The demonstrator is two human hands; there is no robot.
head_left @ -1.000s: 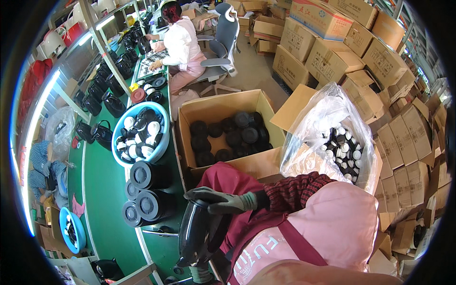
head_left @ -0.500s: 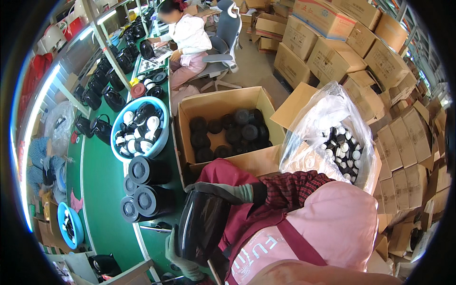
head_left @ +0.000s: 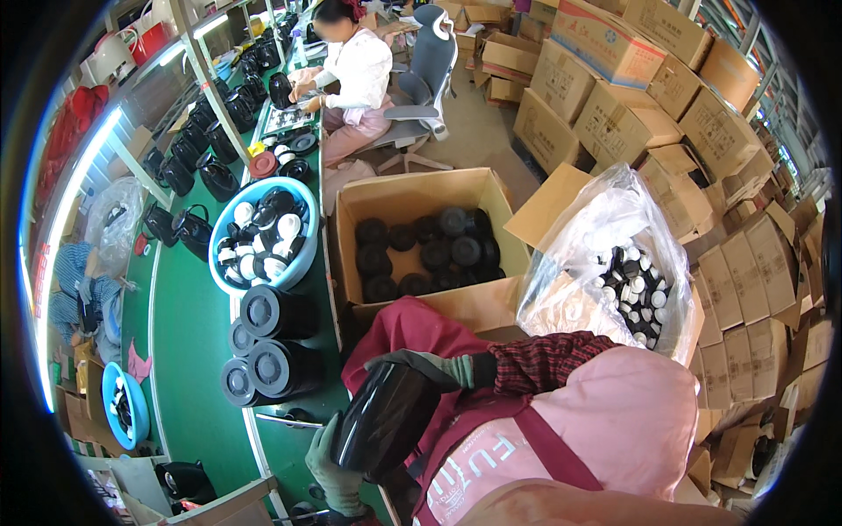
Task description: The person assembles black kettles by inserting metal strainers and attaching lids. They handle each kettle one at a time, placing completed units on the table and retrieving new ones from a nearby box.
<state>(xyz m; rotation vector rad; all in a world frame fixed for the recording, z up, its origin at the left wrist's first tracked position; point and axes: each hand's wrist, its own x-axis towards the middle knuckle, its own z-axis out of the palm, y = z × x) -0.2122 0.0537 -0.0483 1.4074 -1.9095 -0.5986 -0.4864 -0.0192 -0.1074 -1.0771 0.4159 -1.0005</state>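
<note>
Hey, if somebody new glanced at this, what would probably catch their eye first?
Most likely the glossy black vessel held between two gloved hands at lower centre. Next would come the bright blue basin, heaped with black and white parts on the green bench at left. Along the right side, the piled brown cardboard boxes also stand out.

Near the left hand (head_left: 331, 465), the green surface (head_left: 189, 359) is carrying black cylinders (head_left: 279, 366); farther from that hand, a blue basin (head_left: 303, 265) is resting, and what are probably black kettles (head_left: 195, 231) are standing beyond.
</note>
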